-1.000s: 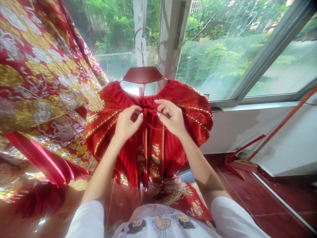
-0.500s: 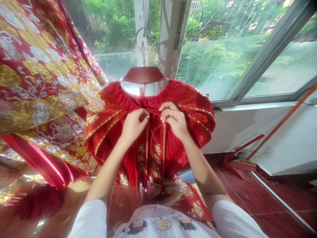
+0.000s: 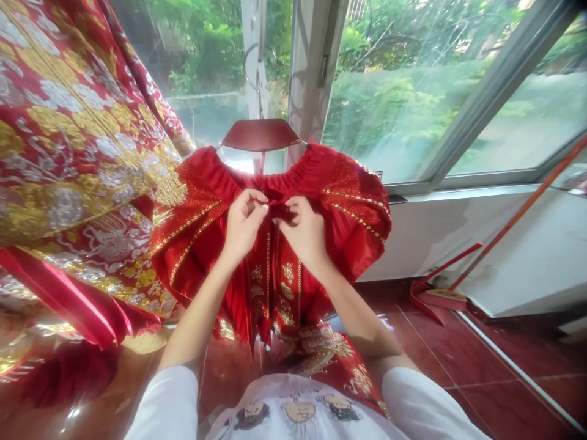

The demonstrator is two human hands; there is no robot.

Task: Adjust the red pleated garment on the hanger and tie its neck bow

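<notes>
A red garment (image 3: pixel 348 211) with a gathered neckline, glittering shoulder panels and gold trim hangs on a dark red hanger (image 3: pixel 261 134) in front of me. At its neck opening, both hands are on a thin red tie cord (image 3: pixel 274 202). My left hand (image 3: pixel 245 223) pinches the cord between thumb and forefinger. From the other side my right hand (image 3: pixel 305 232) grips it with bent fingers, close to the left one. Part of the cord is hidden behind the fingers. Two gold-edged front bands (image 3: pixel 288 287) hang below my hands.
Gold and silver embroidered red cloth (image 3: pixel 77 134) hangs at the left. Windows (image 3: pixel 389 122) stand behind the hanger. A red dustpan (image 3: pixel 426 299) and a broom (image 3: pixel 444 298) are on the tiled floor at the right, with a white pole (image 3: pixel 518 366) lying nearby.
My right hand has moved down and left, closer to my left hand, and its fingers have turned inward. The cord loop and hanging end seen before are now mostly hidden.
</notes>
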